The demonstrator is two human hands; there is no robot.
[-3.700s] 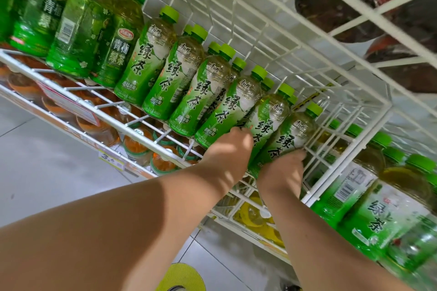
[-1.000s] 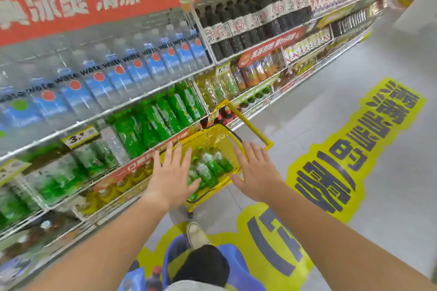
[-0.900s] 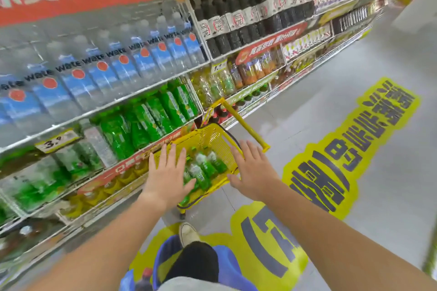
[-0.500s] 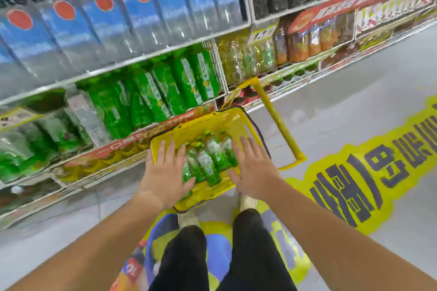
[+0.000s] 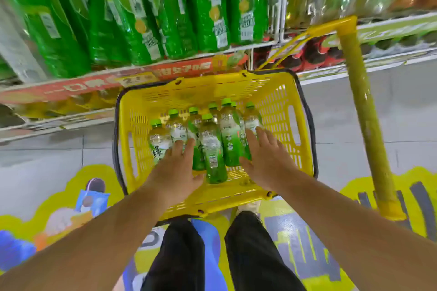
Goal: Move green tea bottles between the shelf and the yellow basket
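The green tea bottles (image 5: pixel 210 146) lie on their sides in the yellow basket (image 5: pixel 279 101), caps toward the shelf (image 5: pixel 142 73), packed side by side. The left hand (image 5: pixel 176 172) and right hand (image 5: pixel 264 160) are laid over the outer bottles. Each grip is spread, fingers straight, pinching nothing.

Hazard: the bodies are round and smooth. Lifting one bottle may roll its neighbours, and a loose grip may slip. The raised handle (image 5: pixel 361 113) stands beside the right forearm and may snag a lift.

Left hand (image 5: pixel 176 172), right hand (image 5: pixel 267 160): flat, fingers straight.
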